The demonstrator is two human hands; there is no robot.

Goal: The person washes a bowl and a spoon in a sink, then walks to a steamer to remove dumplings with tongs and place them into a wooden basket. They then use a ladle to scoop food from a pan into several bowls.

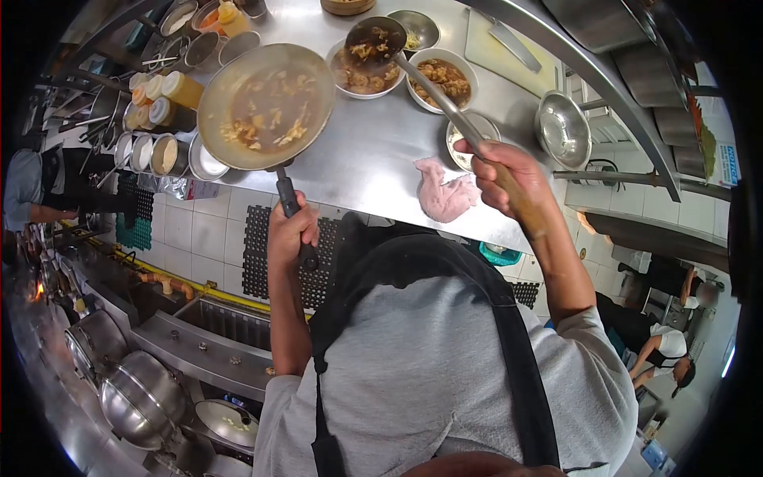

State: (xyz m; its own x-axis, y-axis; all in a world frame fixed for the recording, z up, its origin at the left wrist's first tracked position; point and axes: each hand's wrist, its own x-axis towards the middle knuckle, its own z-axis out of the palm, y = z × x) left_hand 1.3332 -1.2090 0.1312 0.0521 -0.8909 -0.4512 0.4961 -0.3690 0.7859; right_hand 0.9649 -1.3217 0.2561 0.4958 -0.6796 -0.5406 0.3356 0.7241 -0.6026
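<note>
At a stainless-steel worktop (373,163) in a busy restaurant kitchen, the head camera looks down past the person's grey shirt and dark apron straps to both bare arms reaching forward. The left hand (290,230) has its fingers wrapped tight around the dark handle of a wide metal pan (266,103), which is held tilted above the worktop. Inside it lie a pool of brown sauce and a scattering of pale food pieces. The right hand (501,175) is closed around the wooden end of a long-handled ladle (372,44), whose cup carries a small load of food and hangs right over a white bowl (367,95) that already holds brown, saucy food. Just beside it to the right, a second white bowl (445,52) looks about as full. A smaller dish (489,119) sits partly hidden behind the ladle's shaft, and a pink cloth (445,195) lies near the worktop's edge. An empty steel bowl (563,127) sits further right, while squeeze bottles (171,87) and seasoning tubs (155,151) crowd the left end. The dishing-out appears well advanced: both bowls are largely filled, and what seems left is the ladle's load and the remaining sauce and scraps in the pan. Large woks (143,397) sit on the range at lower left, and other workers stand at the left edge (28,187) and lower right (660,346).
</note>
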